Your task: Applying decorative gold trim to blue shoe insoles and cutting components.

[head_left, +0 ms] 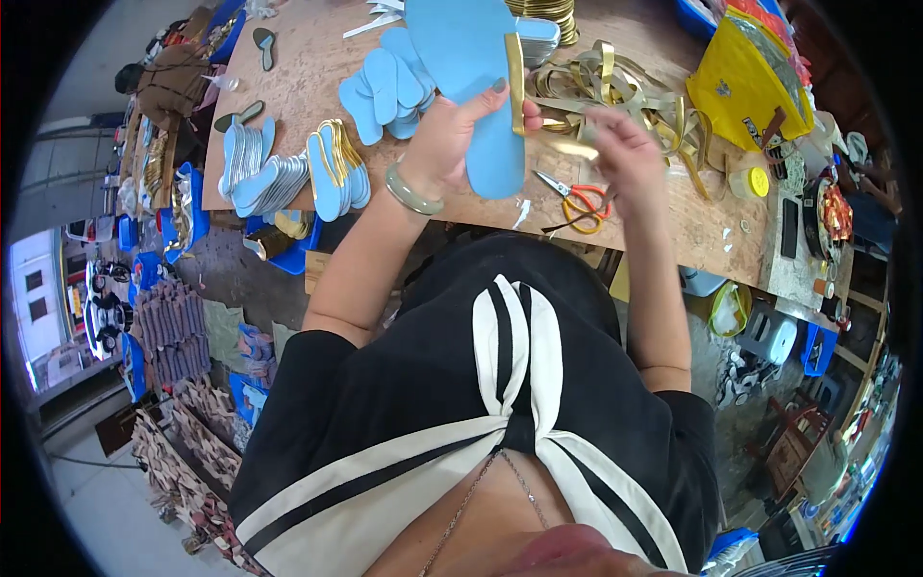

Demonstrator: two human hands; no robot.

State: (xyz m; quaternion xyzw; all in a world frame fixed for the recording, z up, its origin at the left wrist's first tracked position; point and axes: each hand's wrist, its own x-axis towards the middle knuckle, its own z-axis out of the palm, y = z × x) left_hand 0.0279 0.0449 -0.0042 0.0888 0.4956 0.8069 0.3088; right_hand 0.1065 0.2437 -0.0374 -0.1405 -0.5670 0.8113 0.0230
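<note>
A light blue insole (466,58) is held up over the table in my left hand (447,139), the thumb lying flat on its face and fingertips showing past its right edge. Along that edge runs a gold strip (516,82), folded against the insole. Its loose end (565,145) stretches right toward my right hand (627,154), whose curled fingers appear to pinch it; motion blurs them slightly. Scissors with orange handles (577,204) lie on the table below my right hand. Behind that hand is a tangled heap of gold strips (625,87).
Loose blue insoles (389,87) lie left of my left hand. Stacked insoles with gold edges (336,173) and silver ones (269,183) stand near the table's left edge. A yellow bag (745,82) and a yellow-lidded jar (750,183) are on the right.
</note>
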